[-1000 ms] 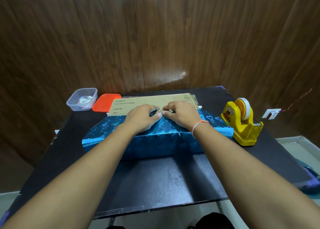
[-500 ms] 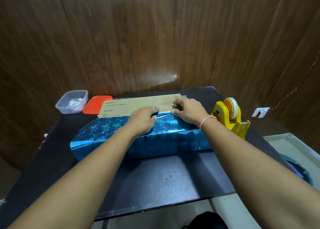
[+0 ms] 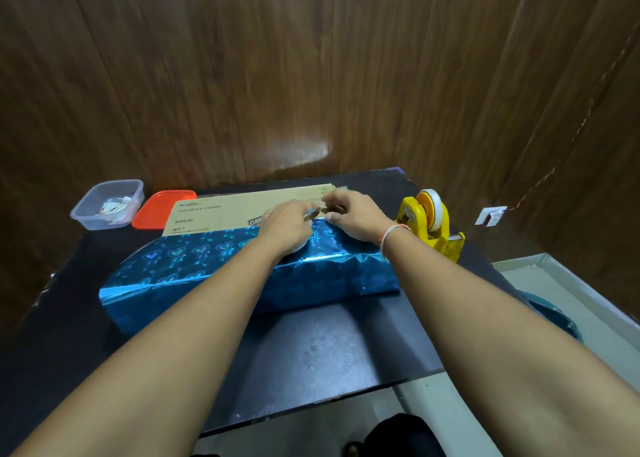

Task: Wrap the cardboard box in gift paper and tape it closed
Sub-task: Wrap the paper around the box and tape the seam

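Blue holographic gift paper (image 3: 194, 266), printed with small hearts, covers the near side and front half of a long cardboard box (image 3: 242, 207) lying flat on a black table (image 3: 329, 352). The box's long axis runs from about eight o'clock to two o'clock across the table, its far brown half bare and showing printed text.

Both of the person's arms reach straight ahead toward twelve o'clock. The left hand (image 3: 289, 226) and right hand (image 3: 356, 214) meet at the paper's far edge, on top of the box and right of its middle. Fingers of both hands are curled, fingertips nearly touching each other, pinching something small and pale at the seam where blue paper meets bare cardboard; whether it is tape or the paper's edge cannot be told. The right wrist wears a thin band.

At two o'clock from the hands, just beside the box's right end, stands a yellow tape dispenser (image 3: 433, 228). At ten o'clock, near the table's far left corner, sits a clear plastic tub (image 3: 107, 203) holding scraps, with an orange lid (image 3: 156, 209) lying just beside it against the box's left end.
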